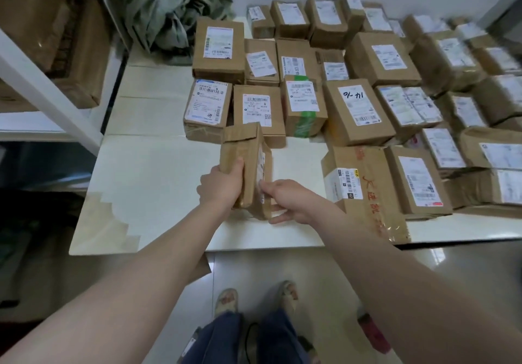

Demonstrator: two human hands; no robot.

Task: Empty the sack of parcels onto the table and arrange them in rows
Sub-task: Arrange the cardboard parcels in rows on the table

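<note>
White table [158, 182] crowded with rows of parcels [358, 109]. Just in front of those rows, stood on edge: one parcel [245, 160], gripped by left hand [220, 185], pinched at its label face by right hand [288, 199]. Could have toppled if released upright, or knocked the rows askew if shoved.

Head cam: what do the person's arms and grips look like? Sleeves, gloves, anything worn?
The left forearm and right forearm are bare to the frame edge, no sleeves in view. The left grip and right grip are bare hands: no gloves, rings, watch or wristband visible.
</note>
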